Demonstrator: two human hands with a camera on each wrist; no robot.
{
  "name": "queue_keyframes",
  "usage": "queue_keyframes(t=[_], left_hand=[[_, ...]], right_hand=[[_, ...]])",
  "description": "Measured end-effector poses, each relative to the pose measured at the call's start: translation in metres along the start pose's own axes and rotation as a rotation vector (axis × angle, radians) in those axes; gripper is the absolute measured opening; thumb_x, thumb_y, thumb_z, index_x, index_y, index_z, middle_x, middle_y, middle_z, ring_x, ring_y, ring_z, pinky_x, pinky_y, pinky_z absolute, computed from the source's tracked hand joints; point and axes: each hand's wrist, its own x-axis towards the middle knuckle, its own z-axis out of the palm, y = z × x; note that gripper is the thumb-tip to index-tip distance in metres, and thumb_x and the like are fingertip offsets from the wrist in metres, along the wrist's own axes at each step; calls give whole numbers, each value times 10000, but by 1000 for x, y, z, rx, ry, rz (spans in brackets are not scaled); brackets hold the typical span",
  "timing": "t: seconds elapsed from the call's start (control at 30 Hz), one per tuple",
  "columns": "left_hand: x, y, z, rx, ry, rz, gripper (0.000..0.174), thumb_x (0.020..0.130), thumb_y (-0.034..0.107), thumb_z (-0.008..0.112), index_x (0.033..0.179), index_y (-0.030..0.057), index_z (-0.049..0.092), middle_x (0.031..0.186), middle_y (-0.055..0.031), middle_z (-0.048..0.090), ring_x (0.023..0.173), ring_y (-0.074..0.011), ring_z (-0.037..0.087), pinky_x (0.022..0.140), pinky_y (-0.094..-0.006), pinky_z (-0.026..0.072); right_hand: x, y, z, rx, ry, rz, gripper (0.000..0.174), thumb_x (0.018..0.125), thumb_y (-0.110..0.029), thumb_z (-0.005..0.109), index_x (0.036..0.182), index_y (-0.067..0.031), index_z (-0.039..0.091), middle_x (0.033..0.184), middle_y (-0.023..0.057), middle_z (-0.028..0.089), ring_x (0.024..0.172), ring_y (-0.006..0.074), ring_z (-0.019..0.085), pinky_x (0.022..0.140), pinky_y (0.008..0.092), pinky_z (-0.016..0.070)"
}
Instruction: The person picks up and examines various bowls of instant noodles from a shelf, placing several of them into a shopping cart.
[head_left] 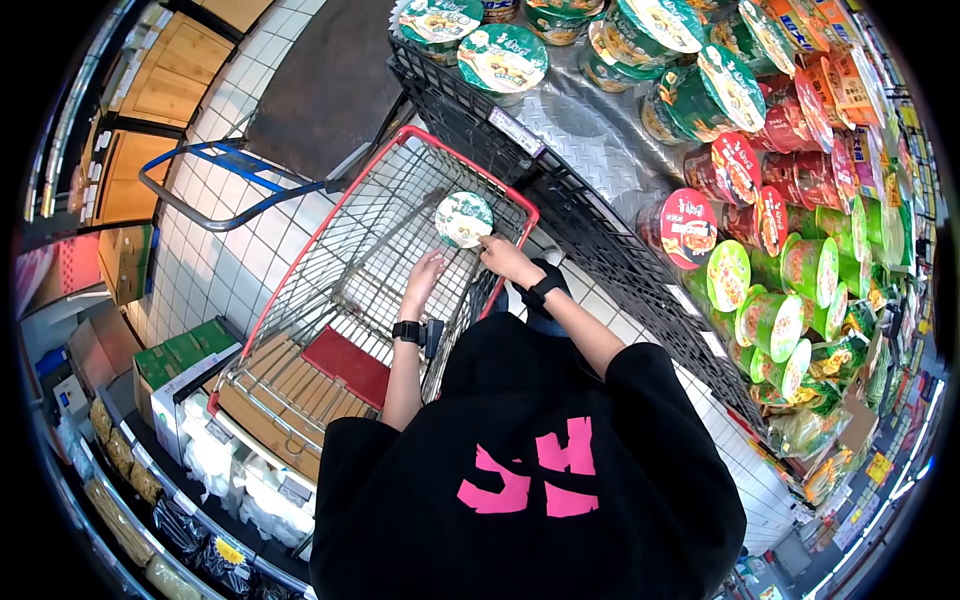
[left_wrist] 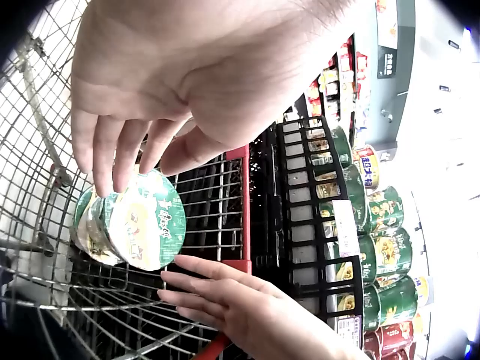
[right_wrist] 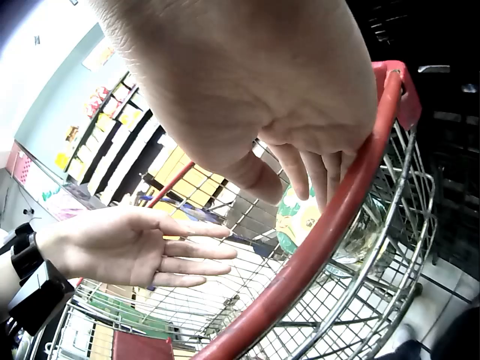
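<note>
An instant noodle tub (head_left: 463,219) with a green and white lid is inside the wire shopping cart (head_left: 330,215), near the red-rimmed side. In the left wrist view the lid of the tub (left_wrist: 146,221) faces the camera, and a second pale, green-edged shape shows close behind it. My left hand (head_left: 425,280) hangs over the cart with loose fingers, holding nothing; its fingertips overlap the tub's upper edge in its own wrist view. Beside the tub, my right hand (head_left: 510,262) reaches over the red rim, fingers extended, fingertips right at the lid's edge.
Right of the cart runs a black crate-like display wall (head_left: 590,215). Behind it stand green noodle tubs (head_left: 503,58), red tubs (head_left: 688,228) and lime-green tubs (head_left: 775,325). A blue-handled trolley (head_left: 230,185) stands ahead on the tiled floor. Shelves with bagged goods (head_left: 180,520) line the left.
</note>
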Motion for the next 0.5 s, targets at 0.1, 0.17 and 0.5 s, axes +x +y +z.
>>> queue_keyframes(t=[0.1,0.17,0.5], left_hand=[[-6,4,4,-3,0,31,419,949,277,439,1314,71,454,1215,-101,573,1109,-177,544,944,-306,390],[-12,10,10,-3,-4,46,403,951,270,435,1301,72,465,1209,-100,574,1109,-174,541,943,-307,387],[-15,27,36,0,-68,130,387,956,208,417,1291,20,454,1161,-107,589,1081,-176,546,951,-293,401]], right_hand=[[-7,9,-3,34,7,-62,385,808,-96,471,1164,32,547,1061,269,601,1001,386,582,873,408,459],[-12,12,-6,78,22,-126,384,813,-92,461,1167,36,540,1052,258,607,999,380,585,873,399,457],[-67,-5,-61,56,93,-113,374,848,-135,473,1192,1,528,1010,234,627,929,366,611,804,410,481]])
